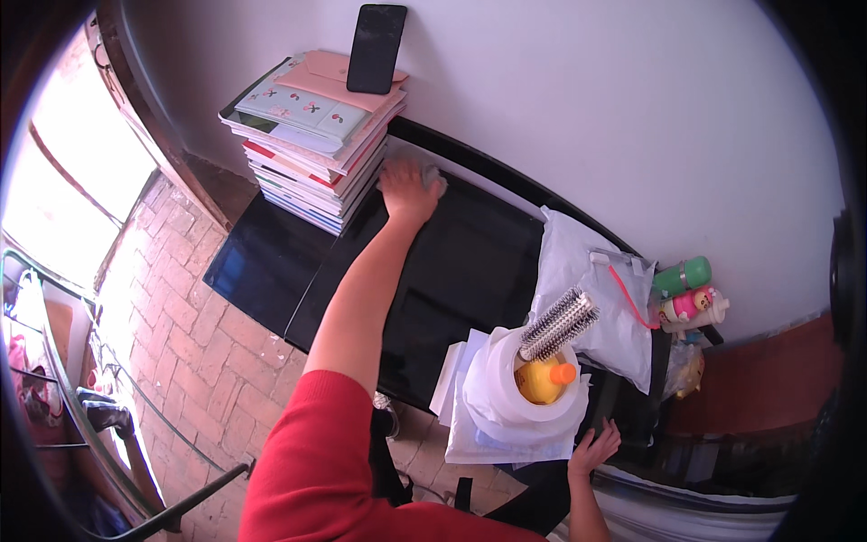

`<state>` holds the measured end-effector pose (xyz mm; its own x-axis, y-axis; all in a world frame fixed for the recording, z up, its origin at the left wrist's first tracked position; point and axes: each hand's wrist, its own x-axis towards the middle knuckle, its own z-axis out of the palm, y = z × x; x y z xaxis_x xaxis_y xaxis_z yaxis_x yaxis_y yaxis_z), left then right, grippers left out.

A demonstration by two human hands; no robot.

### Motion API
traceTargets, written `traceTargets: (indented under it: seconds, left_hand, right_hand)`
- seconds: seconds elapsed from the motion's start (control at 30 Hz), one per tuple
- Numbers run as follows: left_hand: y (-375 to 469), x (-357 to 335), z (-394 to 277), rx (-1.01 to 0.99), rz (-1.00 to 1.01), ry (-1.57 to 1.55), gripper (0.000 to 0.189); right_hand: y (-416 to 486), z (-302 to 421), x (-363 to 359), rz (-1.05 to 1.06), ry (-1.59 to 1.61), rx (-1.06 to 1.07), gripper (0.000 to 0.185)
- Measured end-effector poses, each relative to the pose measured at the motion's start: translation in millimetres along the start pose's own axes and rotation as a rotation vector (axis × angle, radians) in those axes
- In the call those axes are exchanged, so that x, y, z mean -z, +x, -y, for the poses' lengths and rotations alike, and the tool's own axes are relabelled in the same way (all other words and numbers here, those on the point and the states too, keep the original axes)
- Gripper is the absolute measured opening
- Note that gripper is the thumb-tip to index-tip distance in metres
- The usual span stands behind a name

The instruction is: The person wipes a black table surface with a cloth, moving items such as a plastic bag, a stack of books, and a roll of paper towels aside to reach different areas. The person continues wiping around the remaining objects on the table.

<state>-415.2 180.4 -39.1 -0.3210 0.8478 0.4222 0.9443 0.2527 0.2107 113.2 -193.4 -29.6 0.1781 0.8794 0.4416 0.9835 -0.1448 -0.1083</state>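
My left hand (pixel 408 188) is stretched out to the far side of a glossy black tabletop (pixel 467 237), beside a tall stack of books (pixel 318 169). Under its fingers is a crumpled grey cloth (pixel 433 180), pressed to the surface and partly hidden by the hand. At the lower right, my right hand (pixel 596 447) holds nothing, its fingers apart near the table's edge. Close to it stands a white round container (pixel 488 379) with a round hairbrush (pixel 559 325) and a yellow bottle with an orange cap (pixel 542 381) inside, on top of white packets (pixel 467 447).
A black phone (pixel 376 49) leans on the wall atop the stack, by a pink envelope folder (pixel 332 74). White plastic packaging (pixel 576 284) lies at right, near a green bottle (pixel 683 276) and small toys. A metal rack (pixel 203 498) stands on the brick floor (pixel 176 325).
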Motion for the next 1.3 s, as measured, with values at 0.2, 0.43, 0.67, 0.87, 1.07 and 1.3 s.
traceTargets:
  seconds: [0.2, 0.43, 0.67, 0.87, 1.07, 1.3]
  left_hand:
    - [-47, 4, -86, -0.576, 0.154, -0.22, 0.058]
    - [-52, -5, -147, -0.911, 0.182, -0.342, 0.057]
    - [-40, 13, -128, -0.503, 0.181, -0.338, 0.062]
    - [-27, 33, -64, -0.541, 0.074, -0.288, 0.057]
    - [-57, -8, -120, -0.758, 0.185, -0.435, 0.062]
    - [-38, 0, -149, -0.776, 0.294, -0.389, 0.062]
  right_hand:
    - [-1, 1, -1, 0.0, -0.01, -0.008, 0.047]
    - [2, 1, 0, -0.014, -0.011, 0.009, 0.048]
    - [3, 2, 1, -0.028, 0.03, 0.022, 0.045]
    - [-2, 4, 2, -0.025, 0.001, -0.013, 0.043]
    - [2, 3, 0, -0.002, 0.012, -0.018, 0.046]
    - [3, 2, 1, -0.004, 0.035, 0.006, 0.044]
